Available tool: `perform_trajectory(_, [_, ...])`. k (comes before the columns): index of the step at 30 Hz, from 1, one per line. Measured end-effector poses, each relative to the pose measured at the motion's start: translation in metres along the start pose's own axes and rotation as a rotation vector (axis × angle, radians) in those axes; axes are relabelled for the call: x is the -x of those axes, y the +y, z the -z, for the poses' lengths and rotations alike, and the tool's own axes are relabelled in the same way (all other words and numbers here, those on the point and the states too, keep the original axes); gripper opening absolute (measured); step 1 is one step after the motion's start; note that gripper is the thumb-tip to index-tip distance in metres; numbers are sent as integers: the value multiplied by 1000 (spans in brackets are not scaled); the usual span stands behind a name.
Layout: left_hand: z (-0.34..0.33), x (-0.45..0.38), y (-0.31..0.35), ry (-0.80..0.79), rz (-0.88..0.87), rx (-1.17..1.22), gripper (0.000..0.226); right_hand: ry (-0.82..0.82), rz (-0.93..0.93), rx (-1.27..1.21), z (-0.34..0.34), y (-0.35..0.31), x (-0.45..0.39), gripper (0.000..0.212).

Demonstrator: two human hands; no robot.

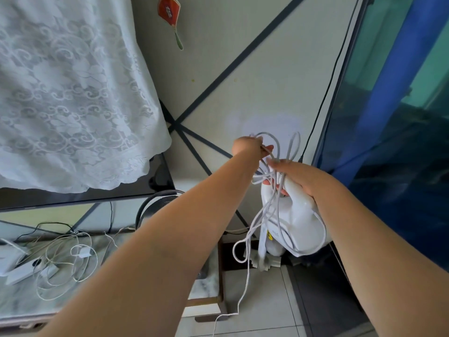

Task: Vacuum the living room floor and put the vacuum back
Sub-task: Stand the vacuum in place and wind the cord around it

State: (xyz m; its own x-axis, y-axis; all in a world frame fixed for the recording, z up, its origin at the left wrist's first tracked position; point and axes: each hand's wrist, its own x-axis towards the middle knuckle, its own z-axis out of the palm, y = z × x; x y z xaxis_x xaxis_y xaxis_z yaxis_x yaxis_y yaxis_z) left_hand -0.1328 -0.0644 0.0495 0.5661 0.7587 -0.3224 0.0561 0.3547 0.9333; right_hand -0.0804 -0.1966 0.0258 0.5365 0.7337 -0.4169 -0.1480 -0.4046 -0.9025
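Note:
A white upright vacuum (297, 222) stands in the corner between the TV stand and a fish tank. My right hand (295, 177) grips its handle, with several loops of the white power cord (272, 210) bunched under the fingers. My left hand (250, 148) is raised just above and to the left, pinching a loop of the same cord. More of that cord hangs down over the vacuum body and trails onto the tiled floor (264, 310).
A TV under a white lace cover (73, 93) stands on a marble-topped stand (206, 285) at the left, littered with cables and white adapters (17, 271). A dark fish tank (393, 132) fills the right. A black cable (325, 93) runs down the wall. A red fan (168, 13) hangs above.

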Motion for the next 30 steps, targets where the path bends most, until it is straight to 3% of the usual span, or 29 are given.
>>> perform_trajectory(2, [8,3,-4,4,-45,-28,18,17,23,105,-1,1,-4,31])
perform_trajectory(4, [31,-2,-24,96,-142,-202,27,44,6,113,2,2,-7,17])
perform_trajectory(6, [65,-9,-60,176,-109,-416,22,54,5,145,5,2,-9,9])
perform_trajectory(7, [83,-10,-82,107,-30,-580,20,56,8,134,6,2,-10,9])
perform_trajectory(10, [108,12,-149,-422,378,-1084,52,70,-6,113,10,3,-15,12])
perform_trajectory(12, [106,34,-182,-629,524,-1070,59,78,-22,129,13,2,-18,13])
perform_trajectory(14, [99,41,-206,-658,476,-940,48,86,-29,135,15,0,-20,13])
perform_trajectory(18, [80,40,-211,-565,388,-833,18,90,-33,170,18,-5,-22,16])
perform_trajectory(23, [94,1,-163,-152,247,-898,14,78,-42,371,22,-13,-17,9])
perform_trajectory(27, [83,-19,-79,57,204,-508,18,119,-47,549,24,-20,-19,13])
perform_trajectory(30, [54,-17,-30,35,162,-341,24,163,-41,679,18,-22,-24,14])
